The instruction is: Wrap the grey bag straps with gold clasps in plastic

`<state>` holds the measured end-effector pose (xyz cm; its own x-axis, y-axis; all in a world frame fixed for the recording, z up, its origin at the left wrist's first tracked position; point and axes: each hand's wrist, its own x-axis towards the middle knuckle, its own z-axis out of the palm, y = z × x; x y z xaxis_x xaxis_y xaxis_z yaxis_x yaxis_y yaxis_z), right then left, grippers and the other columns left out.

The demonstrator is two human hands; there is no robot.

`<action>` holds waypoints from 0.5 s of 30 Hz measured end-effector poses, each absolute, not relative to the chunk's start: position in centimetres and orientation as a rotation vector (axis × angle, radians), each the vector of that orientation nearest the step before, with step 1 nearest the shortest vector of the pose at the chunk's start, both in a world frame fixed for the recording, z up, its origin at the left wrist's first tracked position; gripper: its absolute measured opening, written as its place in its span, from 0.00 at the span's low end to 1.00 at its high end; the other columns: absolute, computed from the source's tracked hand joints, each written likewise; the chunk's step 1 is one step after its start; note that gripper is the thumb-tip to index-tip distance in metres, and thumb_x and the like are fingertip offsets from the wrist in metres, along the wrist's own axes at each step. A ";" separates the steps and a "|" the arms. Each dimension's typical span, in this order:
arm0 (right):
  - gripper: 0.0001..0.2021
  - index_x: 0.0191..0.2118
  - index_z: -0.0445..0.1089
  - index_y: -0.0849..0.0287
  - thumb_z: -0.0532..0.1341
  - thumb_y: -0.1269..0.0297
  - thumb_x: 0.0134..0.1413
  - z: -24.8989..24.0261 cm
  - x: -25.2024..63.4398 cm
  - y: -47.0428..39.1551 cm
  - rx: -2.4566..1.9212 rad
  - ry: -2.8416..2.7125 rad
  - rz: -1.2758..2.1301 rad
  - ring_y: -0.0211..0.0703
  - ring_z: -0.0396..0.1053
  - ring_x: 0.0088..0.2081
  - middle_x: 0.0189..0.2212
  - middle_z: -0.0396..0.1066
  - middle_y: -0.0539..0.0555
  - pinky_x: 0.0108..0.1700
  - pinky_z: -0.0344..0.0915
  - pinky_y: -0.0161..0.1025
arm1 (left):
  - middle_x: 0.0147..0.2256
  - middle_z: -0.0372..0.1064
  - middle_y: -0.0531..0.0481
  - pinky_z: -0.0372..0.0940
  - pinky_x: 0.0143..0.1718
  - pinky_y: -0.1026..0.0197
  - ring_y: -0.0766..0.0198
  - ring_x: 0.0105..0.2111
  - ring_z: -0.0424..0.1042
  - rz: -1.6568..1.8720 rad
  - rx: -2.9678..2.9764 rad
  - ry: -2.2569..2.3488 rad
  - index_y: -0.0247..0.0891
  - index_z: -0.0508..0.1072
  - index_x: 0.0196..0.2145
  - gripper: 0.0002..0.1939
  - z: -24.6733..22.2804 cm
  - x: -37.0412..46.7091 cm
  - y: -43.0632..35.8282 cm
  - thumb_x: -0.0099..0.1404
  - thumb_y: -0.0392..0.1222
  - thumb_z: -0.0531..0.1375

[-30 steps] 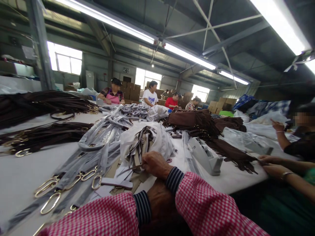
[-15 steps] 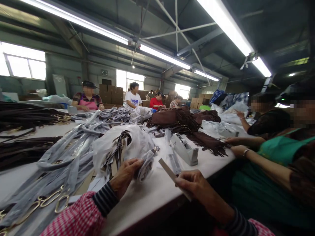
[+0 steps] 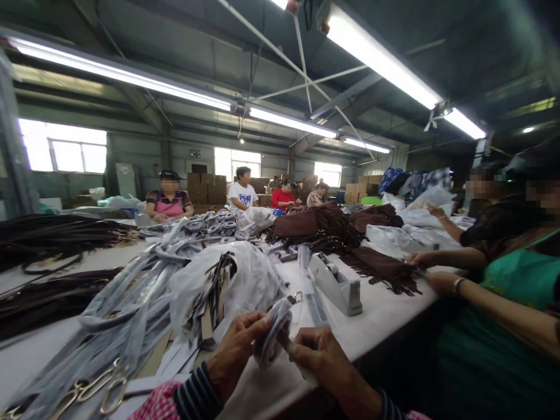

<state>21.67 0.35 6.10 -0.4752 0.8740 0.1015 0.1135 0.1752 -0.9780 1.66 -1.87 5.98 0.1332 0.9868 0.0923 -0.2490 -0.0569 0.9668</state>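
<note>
My left hand grips a coiled strap in clear plastic, with a metal clasp at its top. My right hand pinches a narrow flat strip, whose upper end is against the coil's right side; whether it is attached there I cannot tell. Behind the hands, a white plastic bag lies open, with many similar thin strips sticking out. A grey tape dispenser stands on the table beyond my right hand.
Plastic-wrapped straps with gold buckles spread across the left, beside dark straps. Brown fringed bags are heaped further back. At right, a co-worker in a green apron handles a brown piece at the table edge.
My right hand has brought the strip leftward up to the coil in my left hand. Earlier they were apart, with the strip's free end exposed. The view has shifted slightly.
</note>
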 end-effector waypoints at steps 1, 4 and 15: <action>0.16 0.24 0.71 0.64 0.66 0.55 0.51 5.9 21.4 0.5 -0.887 -1.757 1.370 0.32 0.52 0.21 0.18 0.59 0.47 0.24 0.48 0.33 | 0.26 0.70 0.50 0.57 0.29 0.63 0.66 0.25 0.65 1.259 1.176 0.913 0.30 0.78 0.33 0.23 5.9 1.7 -1.8 0.62 0.59 0.67; 0.16 0.36 0.75 0.64 0.64 0.53 0.57 5.3 21.1 0.6 -0.803 -1.748 1.399 0.33 0.56 0.20 0.22 0.63 0.47 0.22 0.51 0.31 | 0.24 0.68 0.52 0.55 0.27 0.64 0.68 0.24 0.62 1.287 1.233 0.976 0.31 0.75 0.30 0.24 5.9 1.4 -1.6 0.63 0.59 0.66; 0.12 0.47 0.74 0.59 0.55 0.77 0.68 4.6 22.4 -0.1 -0.400 -2.215 0.031 0.44 0.72 0.41 0.40 0.75 0.57 0.43 0.69 0.37 | 0.23 0.64 0.53 0.52 0.27 0.62 0.66 0.23 0.58 1.117 1.450 1.124 0.34 0.71 0.27 0.24 8.0 0.8 -0.8 0.62 0.61 0.63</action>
<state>22.42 -0.06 4.65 -0.5775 0.2958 0.7610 0.2745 0.9481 -0.1602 0.79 -0.79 8.00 0.1585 0.9818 0.1044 0.1101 -0.1226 0.9863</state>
